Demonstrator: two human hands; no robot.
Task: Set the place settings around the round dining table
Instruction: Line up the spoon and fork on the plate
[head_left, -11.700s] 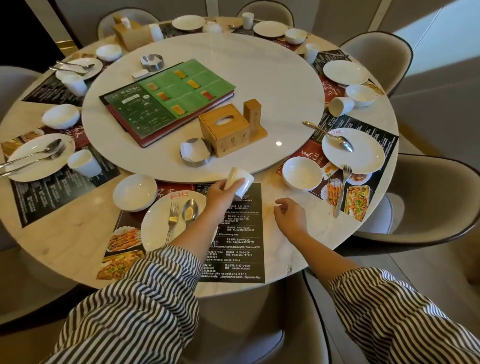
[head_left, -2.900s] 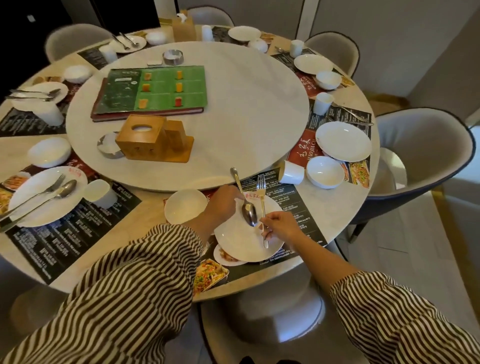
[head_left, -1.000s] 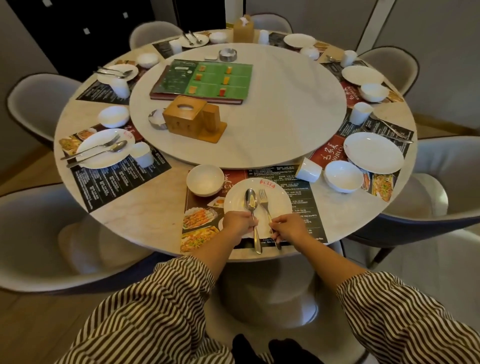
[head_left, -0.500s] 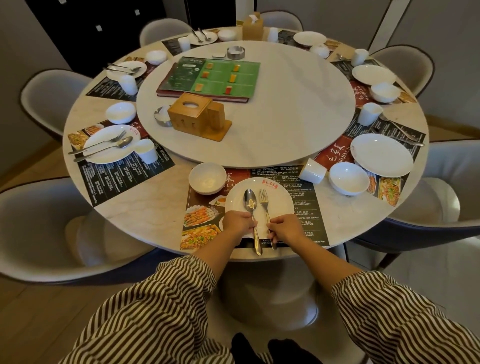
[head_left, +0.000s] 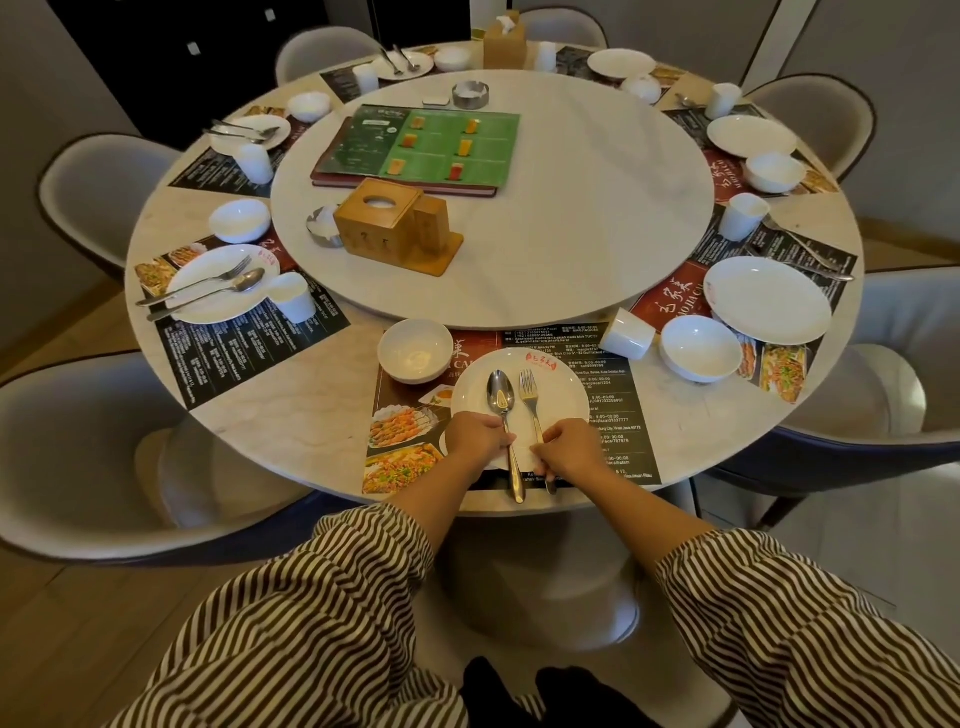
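At the near edge of the round table (head_left: 291, 415) a white plate (head_left: 561, 387) lies on a black placemat (head_left: 618, 415). A spoon (head_left: 501, 392) and a fork (head_left: 529, 389) lie side by side on the plate, handles towards me. My left hand (head_left: 475, 439) pinches the spoon's handle. My right hand (head_left: 569, 449) pinches the fork's handle. A white bowl (head_left: 414, 349) stands left of the plate. A white cup (head_left: 626, 333) lies tipped at the mat's far right.
A marble turntable (head_left: 571, 208) carries a green menu (head_left: 421, 148), a wooden tissue box (head_left: 387, 218) and ashtrays. Other settings ring the table: a plate (head_left: 766, 299) and bowl (head_left: 698, 348) on the right, a plate with cutlery (head_left: 218, 283) on the left. Grey chairs (head_left: 88, 452) surround it.
Over the last second the hands have stayed on the spoon and fork handles on the near plate. The view has shifted slightly; the cutlery lies about as before.
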